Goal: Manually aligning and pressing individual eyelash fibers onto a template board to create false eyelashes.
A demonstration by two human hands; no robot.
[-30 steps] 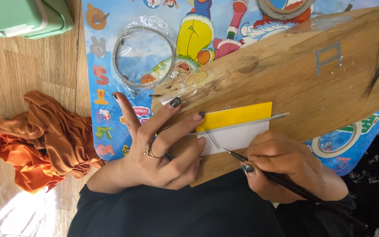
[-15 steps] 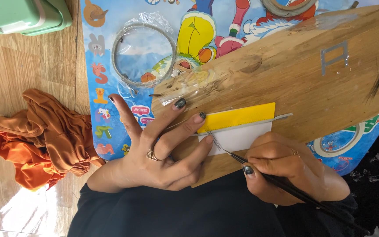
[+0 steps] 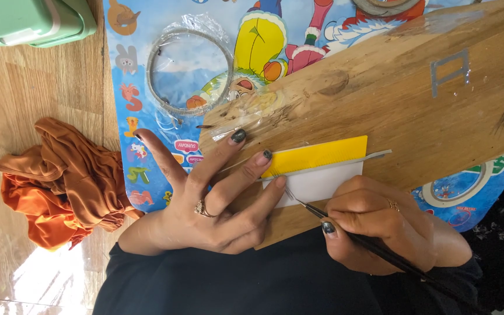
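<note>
A yellow-and-white card lies flat on a wooden board at mid-frame, yellow strip above, white below, tilted up to the right. A thin dark-handled pointed tool slants from lower right, its metal tip touching the card's white lower-left part.

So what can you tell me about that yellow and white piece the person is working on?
The yellow and white piece is a small flat rectangle, paper or thin card by its look: a yellow band above, a white part below, a thin pale strip between them jutting out on the right. It lies tilted on the wooden board. The left hand presses fingertips on its left end; the right hand holds a thin dark tool with its fine tip on the white part.
</note>
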